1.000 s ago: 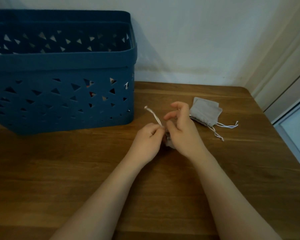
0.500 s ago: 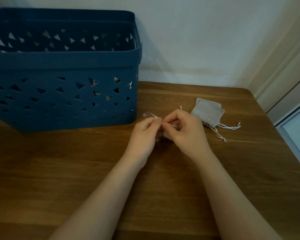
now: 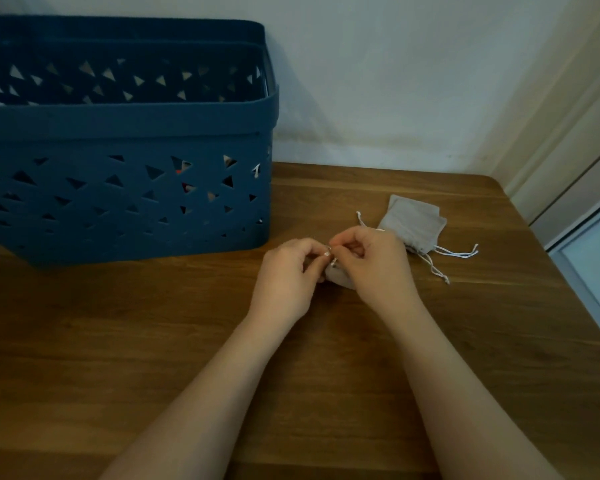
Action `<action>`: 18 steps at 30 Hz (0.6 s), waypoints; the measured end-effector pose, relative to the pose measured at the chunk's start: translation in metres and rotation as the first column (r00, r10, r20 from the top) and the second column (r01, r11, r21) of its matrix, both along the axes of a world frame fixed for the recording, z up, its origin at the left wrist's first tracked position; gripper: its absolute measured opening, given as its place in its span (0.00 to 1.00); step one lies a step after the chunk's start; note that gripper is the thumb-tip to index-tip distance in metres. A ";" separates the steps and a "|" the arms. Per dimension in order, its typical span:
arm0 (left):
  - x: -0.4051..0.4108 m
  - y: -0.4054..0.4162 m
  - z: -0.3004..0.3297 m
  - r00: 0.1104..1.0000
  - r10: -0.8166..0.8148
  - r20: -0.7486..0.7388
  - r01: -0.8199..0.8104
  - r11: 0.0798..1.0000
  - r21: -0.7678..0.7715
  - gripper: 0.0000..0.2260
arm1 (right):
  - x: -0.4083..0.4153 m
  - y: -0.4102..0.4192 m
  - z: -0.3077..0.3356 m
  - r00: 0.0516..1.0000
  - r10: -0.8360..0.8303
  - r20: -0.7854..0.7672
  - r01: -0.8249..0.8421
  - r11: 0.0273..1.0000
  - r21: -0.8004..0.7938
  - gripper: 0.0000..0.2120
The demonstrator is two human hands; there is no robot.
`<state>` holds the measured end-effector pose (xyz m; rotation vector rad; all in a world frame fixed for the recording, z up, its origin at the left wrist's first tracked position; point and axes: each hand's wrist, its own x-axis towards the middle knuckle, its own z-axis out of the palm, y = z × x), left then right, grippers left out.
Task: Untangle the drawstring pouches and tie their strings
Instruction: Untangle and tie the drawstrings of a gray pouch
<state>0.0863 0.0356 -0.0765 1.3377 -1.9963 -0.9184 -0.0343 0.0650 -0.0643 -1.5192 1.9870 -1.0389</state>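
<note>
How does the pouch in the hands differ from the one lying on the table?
The held pouch is mostly hidden under both hands, its string pinched between them; the lying pouch rests flat in full view, untouched, its strings trailing loose across the table. Both look grey with white strings.

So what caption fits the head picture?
Both hands, left hand and right hand, pinch a pouch's string beside a blue basket.

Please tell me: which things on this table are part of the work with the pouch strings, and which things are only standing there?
Part of the work:
- left hand and right hand, both pinching the white string
- small grey pouch under the hands
- stacked grey pouches, strings loose on the table

Only standing there:
- blue basket
- wooden table
</note>
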 end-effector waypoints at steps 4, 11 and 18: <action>0.000 0.000 -0.001 0.998 0.049 0.028 -0.045 0.987 -0.154 0.05 | -0.001 0.003 0.006 0.998 0.067 -0.022 -0.066 0.997 0.030 0.06; 0.002 0.000 -0.003 0.996 0.083 0.036 -0.072 0.966 -0.249 0.05 | 0.006 -0.004 0.006 0.982 0.127 -0.138 -0.093 0.969 0.229 0.04; 0.003 -0.001 -0.005 0.997 0.026 -0.078 -0.043 0.973 -0.228 0.06 | 0.001 0.003 0.006 0.928 0.071 0.366 -0.160 0.963 0.219 0.08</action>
